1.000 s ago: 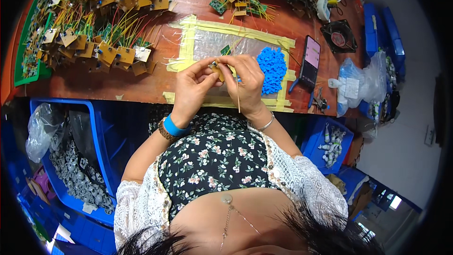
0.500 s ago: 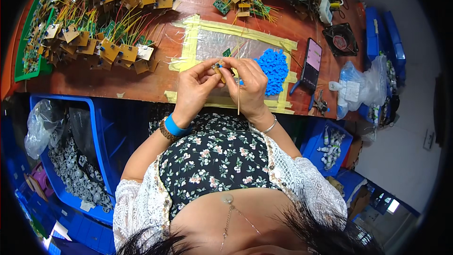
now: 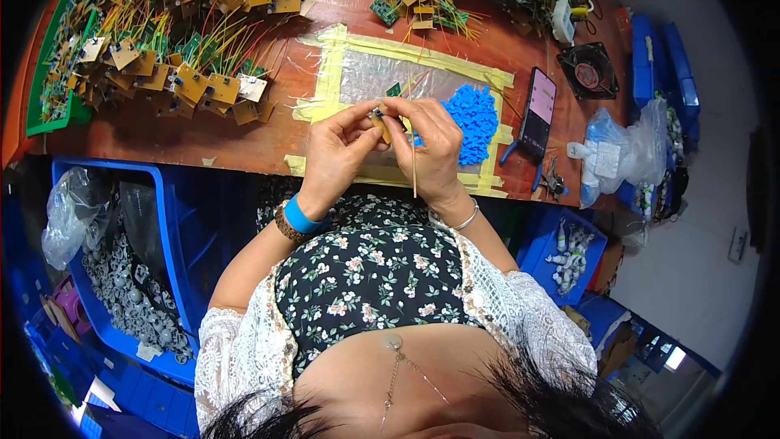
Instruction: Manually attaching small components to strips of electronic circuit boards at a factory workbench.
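Both hands meet over a taped plastic sheet (image 3: 382, 70) on the table. Between the fingertips of my left hand (image 3: 331, 148) is a small tan circuit board (image 3: 379, 124) with dark parts on it. The fingers of my right hand (image 3: 433, 146) are closed against the board's other side. A thin wooden stick (image 3: 414, 172) points down out of the right hand. A small green circuit board (image 3: 394, 90) lies just beyond the fingers, with thin wires near it. To the right of my right hand is a heap of small blue pieces (image 3: 471, 122).
Wired tan and green boards (image 3: 191, 85) pile up at the left. A phone (image 3: 538, 110), a small black fan (image 3: 587, 71) and pliers (image 3: 553, 182) lie on the right. Blue bins with grey parts (image 3: 134, 301) and white parts (image 3: 571, 252) stand below the table edge.
The tan board has turned slightly between the fingers. The stick in my right hand has shifted a little to the right. Both hands stay in nearly the same place.
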The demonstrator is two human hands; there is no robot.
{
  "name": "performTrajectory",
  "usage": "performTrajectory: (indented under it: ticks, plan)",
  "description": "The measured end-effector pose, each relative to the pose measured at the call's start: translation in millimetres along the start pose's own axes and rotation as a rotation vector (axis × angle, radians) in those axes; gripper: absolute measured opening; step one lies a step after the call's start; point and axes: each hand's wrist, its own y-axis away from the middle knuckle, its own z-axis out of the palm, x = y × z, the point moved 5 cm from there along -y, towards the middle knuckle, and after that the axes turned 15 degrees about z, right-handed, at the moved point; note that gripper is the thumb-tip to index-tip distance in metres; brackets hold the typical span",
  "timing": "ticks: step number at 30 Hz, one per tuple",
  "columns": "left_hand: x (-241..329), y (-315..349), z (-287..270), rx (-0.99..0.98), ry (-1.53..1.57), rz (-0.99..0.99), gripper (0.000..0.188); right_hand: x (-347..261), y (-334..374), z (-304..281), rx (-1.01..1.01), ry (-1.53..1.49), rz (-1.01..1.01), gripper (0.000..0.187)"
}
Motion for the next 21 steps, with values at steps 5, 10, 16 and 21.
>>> performTrajectory:
  ticks: [5,10,16,21]
  plan:
    - [6,-1,2,0.029,0.002,0.006,0.03,-5,0,1,-0.004,-0.019,-0.019,0.027]
    - [7,-4,-1,0.076,0.037,0.023,0.024,-6,1,3,0.01,0.019,-0.005,0.024]
    - [25,-4,-20,0.177,0.009,0.114,0.023,-24,-16,8,-0.092,-0.108,-0.071,0.021]
    - [117,-11,-82,0.425,-0.569,0.572,0.02,13,-86,-8,0.147,-0.096,0.033,0.017]
